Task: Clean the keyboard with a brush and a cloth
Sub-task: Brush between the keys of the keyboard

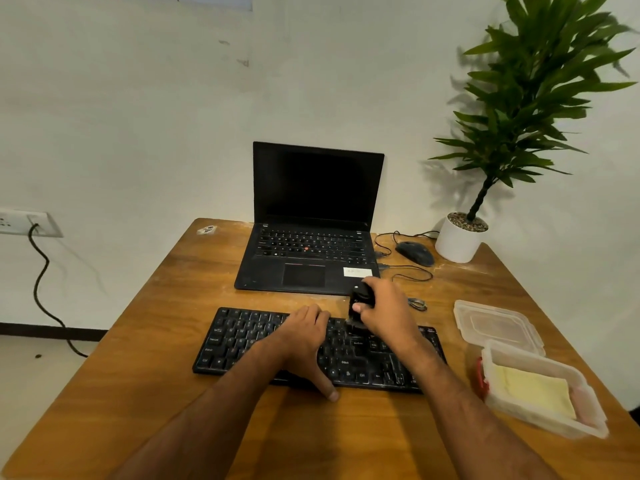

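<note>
Gripping the brush [360, 306] in your right hand [384, 313] while your flat left hand [304, 337] steadies the keyboard [242, 341], you risk popping keys if you press hard.

Bench [145, 341]: bare wood left of and before keyboard [242, 341]. Obstructions: laptop [311, 244] behind; lidless container [540, 389], lid [495, 323] right; mouse [415, 253], plant pot [457, 242] far right.

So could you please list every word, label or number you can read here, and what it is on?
"Ctrl": key in the bottom row of the flat black external keyboard, seen twice.
"Shift": key on the same keyboard.
White sticker on the open black laptop: print too small to read.
Laptop keys: too small.
</note>
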Available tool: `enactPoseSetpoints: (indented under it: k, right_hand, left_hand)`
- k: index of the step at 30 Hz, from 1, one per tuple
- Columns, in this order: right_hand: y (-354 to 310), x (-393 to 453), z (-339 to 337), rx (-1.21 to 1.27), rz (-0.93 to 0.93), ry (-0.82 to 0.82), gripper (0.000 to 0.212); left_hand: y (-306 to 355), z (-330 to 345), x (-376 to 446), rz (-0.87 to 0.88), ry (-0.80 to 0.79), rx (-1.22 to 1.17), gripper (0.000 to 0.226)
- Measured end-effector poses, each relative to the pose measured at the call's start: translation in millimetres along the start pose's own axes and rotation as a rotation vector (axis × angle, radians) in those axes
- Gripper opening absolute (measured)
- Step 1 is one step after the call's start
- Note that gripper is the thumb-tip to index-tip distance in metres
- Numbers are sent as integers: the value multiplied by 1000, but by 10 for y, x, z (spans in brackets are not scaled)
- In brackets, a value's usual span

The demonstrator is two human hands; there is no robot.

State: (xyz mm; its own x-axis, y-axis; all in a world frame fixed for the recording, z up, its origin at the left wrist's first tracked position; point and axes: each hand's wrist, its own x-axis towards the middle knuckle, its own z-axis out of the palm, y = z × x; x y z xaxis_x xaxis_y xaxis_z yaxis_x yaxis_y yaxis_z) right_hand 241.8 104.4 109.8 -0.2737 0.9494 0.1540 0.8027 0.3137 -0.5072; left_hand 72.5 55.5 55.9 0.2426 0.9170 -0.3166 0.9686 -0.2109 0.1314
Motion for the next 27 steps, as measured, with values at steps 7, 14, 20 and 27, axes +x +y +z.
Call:
enactPoseSetpoints:
  k: [7,14,20,27]
  right_hand:
    - [-54,-6,-51,87,-29,-60,31]
    - [-98,94,-231,-84,31,-121,33]
    - [-61,-103,-131,-71,15,-207,31]
    - [-181,-129,-170,-68,-44,-135,26]
  left_hand:
    - [7,-26,-22,10,9,5,142]
    - [-3,-6,-22,2,-7,-21,149]
    - [-5,0,-21,13,15,-13,142]
    - [-7,-2,-16,13,8,-16,143]
